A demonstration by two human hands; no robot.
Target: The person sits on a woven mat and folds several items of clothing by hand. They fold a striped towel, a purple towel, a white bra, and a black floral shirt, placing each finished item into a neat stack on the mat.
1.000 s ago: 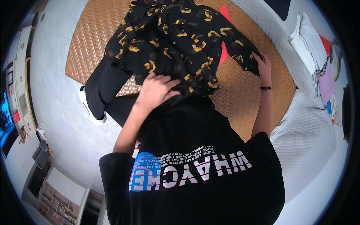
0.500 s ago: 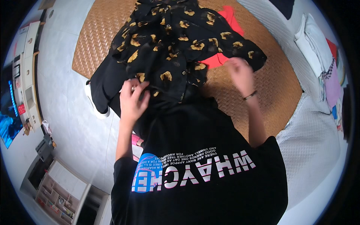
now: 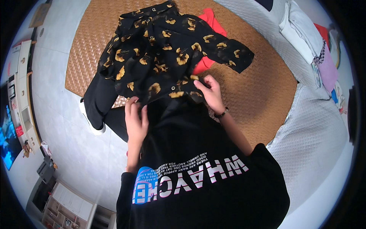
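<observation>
A black shirt (image 3: 162, 53) with yellow flower prints lies spread over a woven mat (image 3: 267, 82), its collar far from me and one sleeve reaching out to the right. The hem is close to my body. At its left part my left hand (image 3: 136, 120) pinches the edge between thumb and fingers. My right hand (image 3: 212, 94), a dark bracelet on its wrist, grips the hem farther right near the button line, thumb on top. A red cloth (image 3: 212, 23) sticks out from beneath the shirt's right side.
A grey quilted cover (image 3: 312, 126) borders the mat on the right, with folded clothes (image 3: 303, 32) piled on it. Black cloth (image 3: 100, 97) and a white shoe (image 3: 91, 122) are at the mat's left edge. A drawer cabinet (image 3: 24, 76) and a lit screen (image 3: 8, 133) stand far left.
My right hand has come in leftward from above the mat and taken hold of the hem. The shirt's lower edge now lies straighter. The whole view has shifted slightly.
</observation>
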